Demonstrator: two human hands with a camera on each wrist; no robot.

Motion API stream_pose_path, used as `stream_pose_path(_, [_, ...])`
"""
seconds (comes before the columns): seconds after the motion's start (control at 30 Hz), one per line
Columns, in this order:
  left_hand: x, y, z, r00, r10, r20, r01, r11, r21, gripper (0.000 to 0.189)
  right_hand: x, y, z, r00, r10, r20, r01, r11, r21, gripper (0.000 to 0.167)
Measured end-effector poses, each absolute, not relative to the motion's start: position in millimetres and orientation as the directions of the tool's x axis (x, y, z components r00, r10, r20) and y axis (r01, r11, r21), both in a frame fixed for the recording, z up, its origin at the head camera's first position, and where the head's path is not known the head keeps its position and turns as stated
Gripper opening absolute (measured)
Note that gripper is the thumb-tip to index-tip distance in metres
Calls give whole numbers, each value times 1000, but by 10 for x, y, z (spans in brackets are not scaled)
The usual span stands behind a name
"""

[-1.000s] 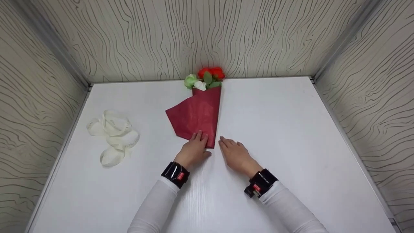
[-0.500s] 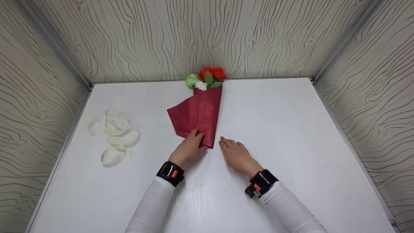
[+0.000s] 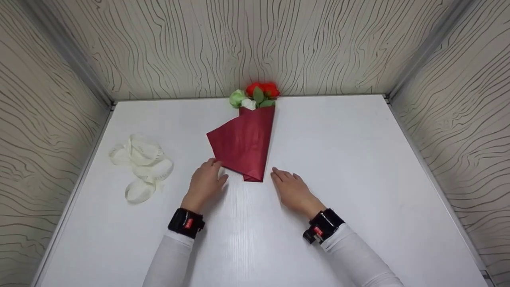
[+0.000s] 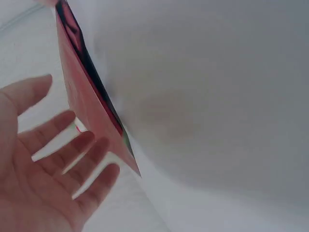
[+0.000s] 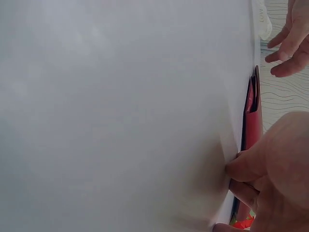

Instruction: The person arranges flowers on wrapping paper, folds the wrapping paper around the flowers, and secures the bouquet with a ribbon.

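Observation:
A bouquet wrapped in dark red paper [image 3: 245,141] lies on the white table, its narrow folded end toward me. Red flowers [image 3: 263,89], a pale green bloom [image 3: 238,98] and a white one [image 3: 249,104] stick out at the far end. My left hand [image 3: 205,181] is at the paper's lower left edge; the left wrist view shows its fingers [image 4: 84,164] spread and relaxed, with nothing gripped. Whether the fingertips touch the paper is unclear. My right hand [image 3: 295,191] rests on the table just right of the folded end, fingers extended, apart from the paper in the head view.
A loosely looped cream ribbon [image 3: 143,159] with printed lettering lies on the left of the table [image 3: 358,143]. Wood-grain patterned panels [image 3: 318,48] enclose the table at the back and both sides. The flower heads reach the back edge.
My left hand has lifted off the paper's folded end and moved left to its lower left edge, uncovering that end. The bouquet has barely shifted. My right hand has stayed in place.

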State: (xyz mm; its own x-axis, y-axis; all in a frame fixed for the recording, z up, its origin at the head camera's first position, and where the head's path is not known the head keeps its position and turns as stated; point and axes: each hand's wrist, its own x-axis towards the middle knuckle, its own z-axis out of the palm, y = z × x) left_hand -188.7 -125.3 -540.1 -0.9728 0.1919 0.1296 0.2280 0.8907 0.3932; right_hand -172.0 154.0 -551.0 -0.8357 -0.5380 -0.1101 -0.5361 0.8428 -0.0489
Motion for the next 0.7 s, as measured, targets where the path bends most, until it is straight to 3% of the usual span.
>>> stream_pose_path(0.23, [-1918,-1887,-5398,-968,-134,210,-37,912,409,50,-1707,1527,-5549,-842,-531,-97,-530,847,-34,49])
stream_pose_path(0.4, [-1865,-2161,-5431,-943,-303,141,-231,896,379,31,-1704,1534,-5561,-836,-538,-106,-537,843,-42,48])
stream_pose_path(0.53, [-1816,-2220,-5454,-930,-361,75,-319,889,329,24,-1704,1537,-5565,-838,-534,-113,-533,845,-42,48])
stream_pose_path(0.7, [-1800,-2197,-5442,-941,-336,34,-315,908,275,19,-1717,1545,-5572,-836,-539,-102,-536,842,-58,48])
